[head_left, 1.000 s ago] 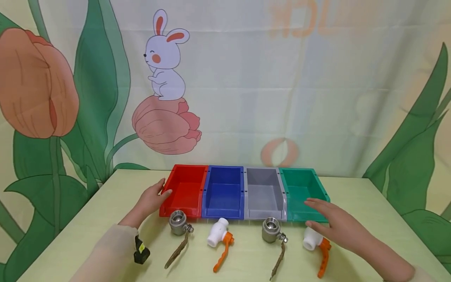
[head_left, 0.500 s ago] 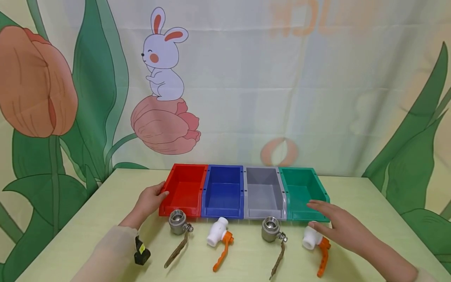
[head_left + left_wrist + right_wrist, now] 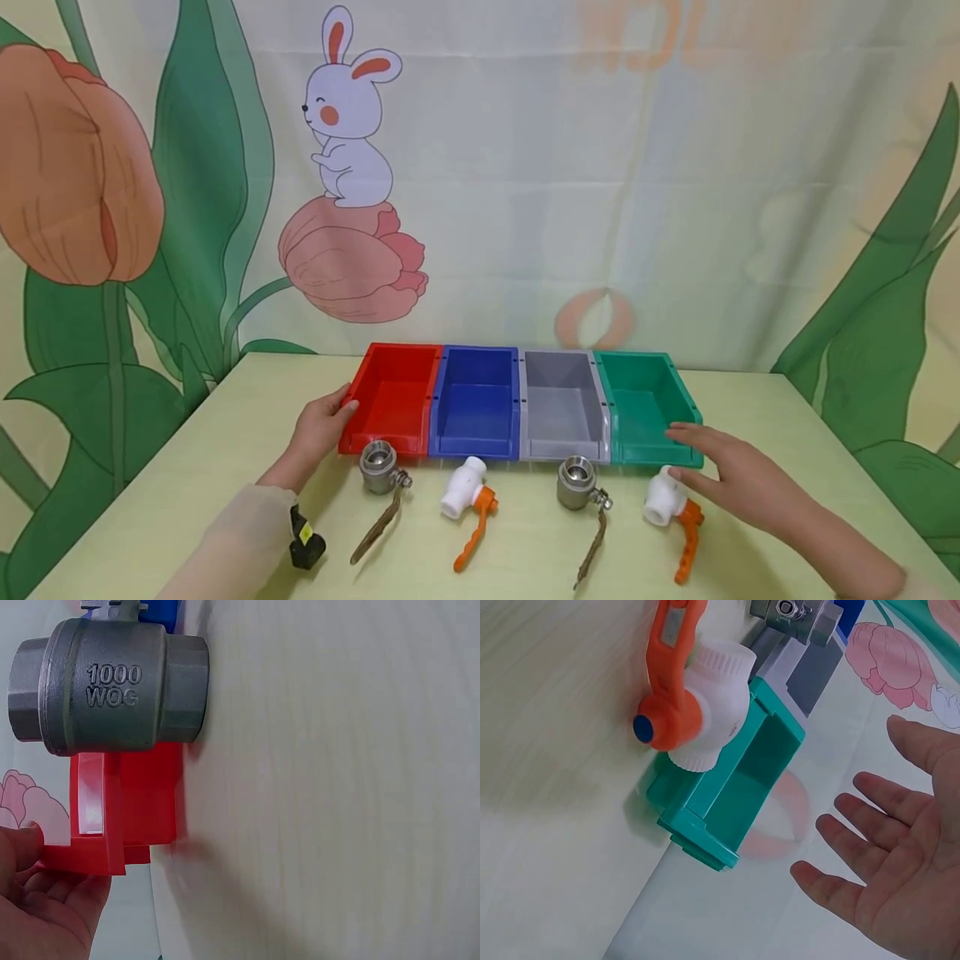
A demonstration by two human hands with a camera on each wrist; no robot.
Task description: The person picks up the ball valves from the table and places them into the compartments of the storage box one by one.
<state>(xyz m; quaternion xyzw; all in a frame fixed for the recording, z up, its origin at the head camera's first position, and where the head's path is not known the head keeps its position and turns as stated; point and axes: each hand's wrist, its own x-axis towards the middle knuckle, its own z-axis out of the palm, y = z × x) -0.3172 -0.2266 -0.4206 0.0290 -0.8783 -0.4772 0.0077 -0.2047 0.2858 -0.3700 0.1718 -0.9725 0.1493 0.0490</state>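
Observation:
My left hand (image 3: pixel 317 429) holds the left side wall of the red bin (image 3: pixel 112 859), thumb on the inner side and fingers outside. Over near the green bin (image 3: pixel 651 454), my right hand (image 3: pixel 738 477) hovers with spread, relaxed fingers and touches nothing that I can see; its palm shows in the right wrist view. A metal ball valve (image 3: pixel 378 468) with a brown lever stands before the red bin. To its right come a white plastic ball valve (image 3: pixel 463 490) with an orange handle, a second metal ball valve (image 3: pixel 576 485) and a second white ball valve (image 3: pixel 716 697), nearest my right hand.
Between the red and green bins sit a blue bin (image 3: pixel 477 442) and a grey bin (image 3: pixel 564 446), all joined in one row. They stand on a pale yellow-green table (image 3: pixel 247 392). Behind hangs a printed curtain (image 3: pixel 495 167) with a rabbit and tulips.
My left thumb has closed in on the red bin's wall. The right hand has drifted slightly to the right. The valves and bins keep their places relative to one another.

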